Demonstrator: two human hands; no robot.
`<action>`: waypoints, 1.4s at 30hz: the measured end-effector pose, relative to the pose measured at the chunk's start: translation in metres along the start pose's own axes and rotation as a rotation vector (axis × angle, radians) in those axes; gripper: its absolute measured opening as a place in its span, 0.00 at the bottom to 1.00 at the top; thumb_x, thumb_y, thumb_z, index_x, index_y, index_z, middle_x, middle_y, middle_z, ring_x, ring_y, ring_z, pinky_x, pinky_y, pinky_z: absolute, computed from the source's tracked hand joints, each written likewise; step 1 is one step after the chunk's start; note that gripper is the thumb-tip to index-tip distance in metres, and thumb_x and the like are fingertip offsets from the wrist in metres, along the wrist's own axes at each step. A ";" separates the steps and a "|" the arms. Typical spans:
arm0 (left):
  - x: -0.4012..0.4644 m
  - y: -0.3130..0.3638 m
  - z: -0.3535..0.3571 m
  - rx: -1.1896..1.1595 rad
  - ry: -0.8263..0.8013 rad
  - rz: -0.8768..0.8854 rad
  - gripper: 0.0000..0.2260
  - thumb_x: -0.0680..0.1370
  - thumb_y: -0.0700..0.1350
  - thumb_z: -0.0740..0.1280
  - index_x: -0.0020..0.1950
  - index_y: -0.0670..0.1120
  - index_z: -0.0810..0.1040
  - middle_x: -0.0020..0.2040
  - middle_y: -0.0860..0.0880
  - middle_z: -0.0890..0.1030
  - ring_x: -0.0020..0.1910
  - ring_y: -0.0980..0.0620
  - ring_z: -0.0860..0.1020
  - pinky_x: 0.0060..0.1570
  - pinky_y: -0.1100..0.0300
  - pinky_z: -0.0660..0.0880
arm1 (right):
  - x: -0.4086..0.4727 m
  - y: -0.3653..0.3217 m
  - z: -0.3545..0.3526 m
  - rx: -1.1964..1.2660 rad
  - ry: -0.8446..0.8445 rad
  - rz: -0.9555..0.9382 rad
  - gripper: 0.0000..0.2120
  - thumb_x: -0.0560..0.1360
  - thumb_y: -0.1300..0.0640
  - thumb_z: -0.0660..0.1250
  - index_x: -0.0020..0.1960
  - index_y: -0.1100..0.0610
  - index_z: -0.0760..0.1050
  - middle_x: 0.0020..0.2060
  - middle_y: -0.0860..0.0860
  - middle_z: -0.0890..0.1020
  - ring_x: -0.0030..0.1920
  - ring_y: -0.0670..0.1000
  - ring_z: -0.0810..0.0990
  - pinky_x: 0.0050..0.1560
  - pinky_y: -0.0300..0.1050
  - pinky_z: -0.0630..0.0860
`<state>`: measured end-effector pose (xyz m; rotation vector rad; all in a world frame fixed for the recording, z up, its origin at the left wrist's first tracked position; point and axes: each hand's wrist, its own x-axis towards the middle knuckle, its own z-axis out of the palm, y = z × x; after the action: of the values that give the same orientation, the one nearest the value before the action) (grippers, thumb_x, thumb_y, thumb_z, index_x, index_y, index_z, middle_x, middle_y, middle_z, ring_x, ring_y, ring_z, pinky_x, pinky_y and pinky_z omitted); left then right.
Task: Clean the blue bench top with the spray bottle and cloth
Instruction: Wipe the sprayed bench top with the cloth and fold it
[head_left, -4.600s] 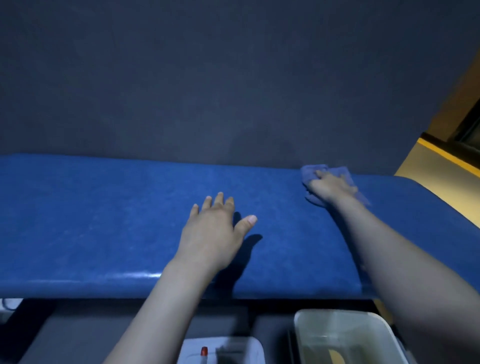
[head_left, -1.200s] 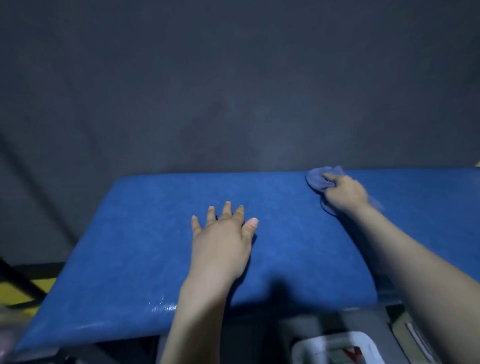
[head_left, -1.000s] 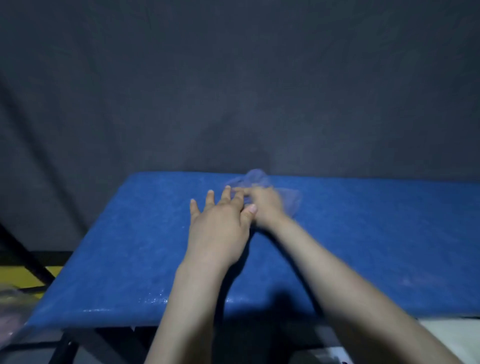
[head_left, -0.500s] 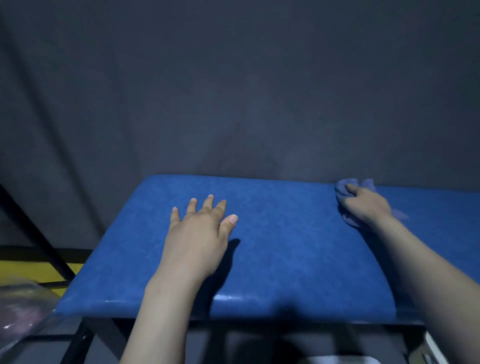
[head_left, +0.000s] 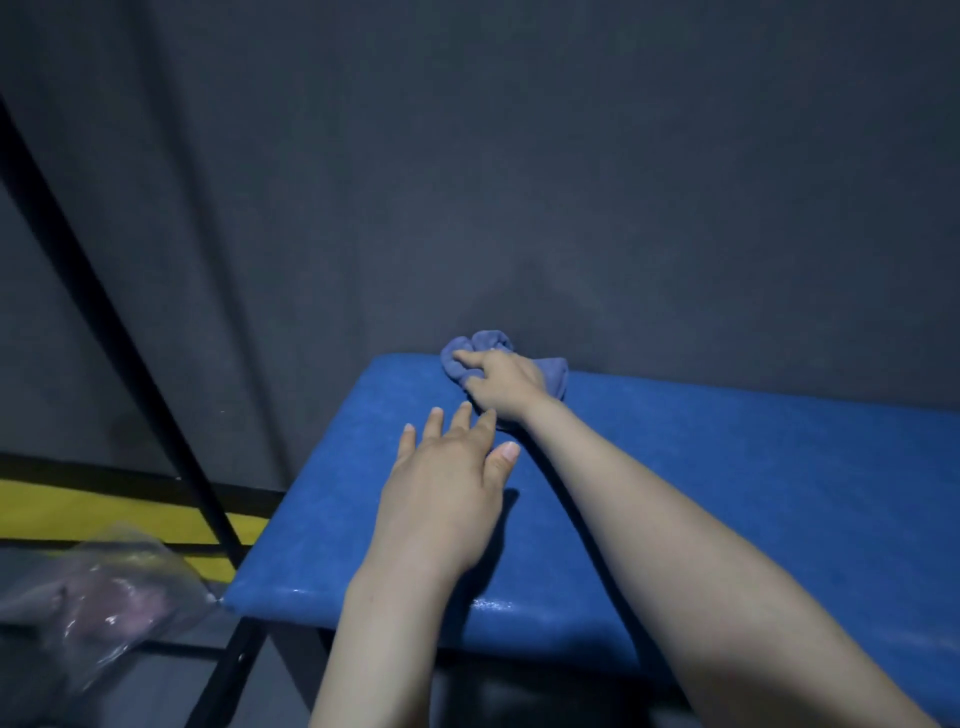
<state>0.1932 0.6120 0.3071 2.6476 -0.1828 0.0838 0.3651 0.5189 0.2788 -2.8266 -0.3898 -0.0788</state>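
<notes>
**Blue counter, cloth at its far left corner**

Blue padded counter (head_left: 701, 483) seen from the head view, running from lower left to the right edge, against a dark grey wall (head_left: 519, 182). The right hand (head_left: 501, 387) reaches across to the far left corner, its fingers (head_left: 467, 358) curled down onto a bunched blue-grey cloth (head_left: 553, 374), pinning it to the counter (the cloth touches the wall line). The left hand (head_left: 447, 493) lies palm-down just behind it, fingers spread and flat, holding nothing; its fingertips nearly meet the right wrist. Wet glints mark the counter's near edge. A crumpled clear plastic bag (head_left: 98, 592) lies lower left, beside a black diagonal frame bar (head_left: 119, 332). The spray bottle is out of view.
</notes>
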 end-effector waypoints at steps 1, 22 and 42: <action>-0.001 -0.003 -0.001 -0.004 0.014 0.004 0.23 0.82 0.53 0.48 0.77 0.51 0.53 0.78 0.50 0.52 0.78 0.49 0.46 0.76 0.52 0.43 | 0.007 -0.010 0.002 0.001 -0.007 -0.024 0.20 0.75 0.54 0.55 0.65 0.43 0.70 0.60 0.56 0.78 0.57 0.60 0.77 0.45 0.47 0.69; -0.022 -0.038 -0.035 0.013 0.044 -0.149 0.23 0.81 0.56 0.47 0.75 0.52 0.59 0.78 0.50 0.52 0.78 0.46 0.47 0.74 0.45 0.44 | -0.153 0.091 -0.049 0.106 0.049 -0.075 0.30 0.65 0.49 0.52 0.65 0.45 0.74 0.67 0.47 0.74 0.72 0.51 0.67 0.70 0.48 0.63; -0.024 -0.063 -0.037 -0.059 0.017 -0.235 0.23 0.81 0.56 0.51 0.76 0.54 0.57 0.78 0.50 0.52 0.77 0.45 0.49 0.75 0.44 0.47 | -0.038 -0.041 0.004 -0.108 -0.086 -0.092 0.27 0.75 0.53 0.55 0.74 0.45 0.59 0.74 0.53 0.65 0.74 0.56 0.59 0.73 0.59 0.53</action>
<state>0.1772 0.6876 0.3083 2.5876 0.1301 0.0220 0.3176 0.5478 0.2826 -2.9244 -0.5503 0.0029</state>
